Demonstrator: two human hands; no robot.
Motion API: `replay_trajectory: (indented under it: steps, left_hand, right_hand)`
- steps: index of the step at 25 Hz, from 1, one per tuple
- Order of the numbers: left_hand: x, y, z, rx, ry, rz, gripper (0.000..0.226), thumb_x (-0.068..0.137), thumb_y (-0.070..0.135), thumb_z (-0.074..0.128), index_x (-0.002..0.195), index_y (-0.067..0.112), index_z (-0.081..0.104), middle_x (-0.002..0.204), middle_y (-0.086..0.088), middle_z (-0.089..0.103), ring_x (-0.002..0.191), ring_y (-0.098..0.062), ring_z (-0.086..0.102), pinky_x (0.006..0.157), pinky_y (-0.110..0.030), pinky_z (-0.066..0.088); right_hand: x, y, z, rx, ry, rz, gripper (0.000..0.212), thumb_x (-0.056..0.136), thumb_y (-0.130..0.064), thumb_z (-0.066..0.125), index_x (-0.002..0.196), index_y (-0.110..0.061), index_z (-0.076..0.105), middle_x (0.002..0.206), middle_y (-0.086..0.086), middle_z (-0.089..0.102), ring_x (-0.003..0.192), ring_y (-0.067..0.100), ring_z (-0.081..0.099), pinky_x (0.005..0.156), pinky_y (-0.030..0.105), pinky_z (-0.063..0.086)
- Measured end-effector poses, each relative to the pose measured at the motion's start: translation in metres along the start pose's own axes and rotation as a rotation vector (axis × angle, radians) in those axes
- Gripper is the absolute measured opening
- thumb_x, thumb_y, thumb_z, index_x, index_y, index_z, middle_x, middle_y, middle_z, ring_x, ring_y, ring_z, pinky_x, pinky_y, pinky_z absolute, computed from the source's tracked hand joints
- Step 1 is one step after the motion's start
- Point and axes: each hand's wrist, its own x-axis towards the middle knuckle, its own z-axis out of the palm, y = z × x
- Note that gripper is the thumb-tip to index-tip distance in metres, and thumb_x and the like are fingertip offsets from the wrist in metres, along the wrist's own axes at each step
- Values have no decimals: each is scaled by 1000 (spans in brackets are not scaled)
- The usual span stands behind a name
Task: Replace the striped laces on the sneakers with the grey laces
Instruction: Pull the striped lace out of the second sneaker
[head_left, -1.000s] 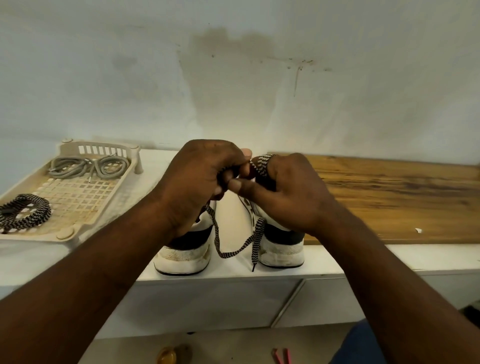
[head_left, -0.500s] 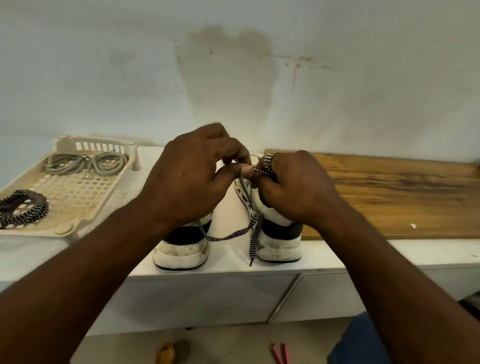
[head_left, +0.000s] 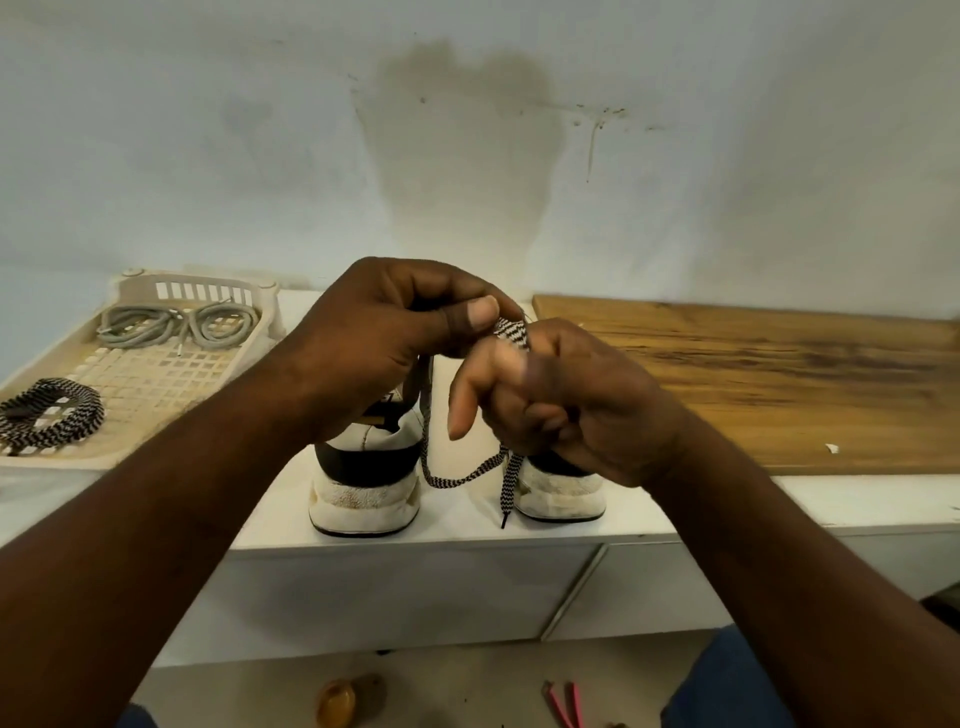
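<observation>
Right, this looks like the unlacing stage, probably on the second shoe. Both sneakers stand heels toward the person on the white counter (head_left: 457, 535). Only the heel of the left-side sneaker (head_left: 363, 488) shows, and the right-side sneaker (head_left: 561, 499) is mostly hidden under the hands.

The left hand (head_left: 384, 338) pinches the striped lace (head_left: 457, 475) between thumb and forefinger, high above the shoe, likely to draw slack out of the eyelets. The right hand (head_left: 561, 405) is motion-blurred, fingers curled, index hanging down, with lace running out below it. Cannot tell whether it grips lace or shoe.

The lace sags in a loop between the shoes, one tip dangling near the counter edge. The tray (head_left: 145, 283) sits off to the left. The grey laces (head_left: 176, 327) lie at its far end, staged for relacing. A coiled striped lace (head_left: 52, 410) lies at its near end, likely off the first shoe.
</observation>
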Motion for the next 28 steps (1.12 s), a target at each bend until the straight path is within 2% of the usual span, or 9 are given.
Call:
replay_trajectory:
  steps: [4,7,10,13,17,19,22,24,28]
  left_hand:
    - [0,-3,2,-338,-105,-172,15,88,15,66,101,9,67,81,-14,64,65,-19,56,59,-24,47]
    - [-1,-8,6,-519,-117,-190,10,88,16,60,97,13,61,66,-1,52,50,-8,36,48,-22,24]
    - [-1,-9,8,-599,-98,-142,14,84,15,66,97,15,70,76,-2,48,56,-8,31,47,-22,22]
    - [1,-18,12,-458,-61,-91,17,77,18,76,94,20,77,91,-14,45,79,-28,19,60,-34,22]
    - [1,-24,17,-150,86,-18,18,80,26,77,96,17,78,90,-31,60,71,-32,48,69,-38,42]
    - [1,-28,18,135,147,64,24,79,33,71,99,22,78,90,-13,73,69,-25,64,69,-36,53]
    - [1,-28,28,361,197,60,5,82,39,71,84,40,76,77,17,70,65,-5,62,68,-26,46]
    - [-2,-26,36,456,179,42,13,90,36,73,79,41,74,75,24,68,73,-1,63,66,-14,43]
    - [-4,-27,44,347,71,-61,16,96,33,67,88,33,82,86,12,77,88,-9,71,90,-41,56]
  right_hand:
    - [5,4,2,498,-118,-18,77,90,-71,51,94,4,68,51,-3,24,42,11,12,47,32,9]
    - [6,1,6,666,-134,-47,87,86,-78,37,92,3,67,50,-2,17,40,11,9,47,32,5]
    - [7,-3,10,816,-112,-86,90,85,-82,35,93,3,65,49,-3,12,39,9,8,46,28,6]
    - [8,-6,11,865,-98,-122,90,86,-83,31,93,1,63,50,-4,11,39,8,7,46,27,4]
    - [7,-4,9,855,-55,-140,88,88,-81,29,102,0,60,55,-4,26,42,7,9,48,29,4]
    - [7,-4,5,846,-7,-154,84,89,-79,31,108,-1,55,59,-3,34,45,6,16,50,27,12]
    - [4,-7,-3,848,129,-225,67,92,-68,39,109,-5,54,63,-5,43,51,9,29,54,26,25]
    - [2,-11,-11,825,262,-300,46,95,-50,40,105,-8,55,65,-4,45,55,10,37,58,27,30]
    - [1,-10,-26,682,565,-392,21,88,-14,43,102,-8,57,71,0,53,63,14,47,65,28,39]
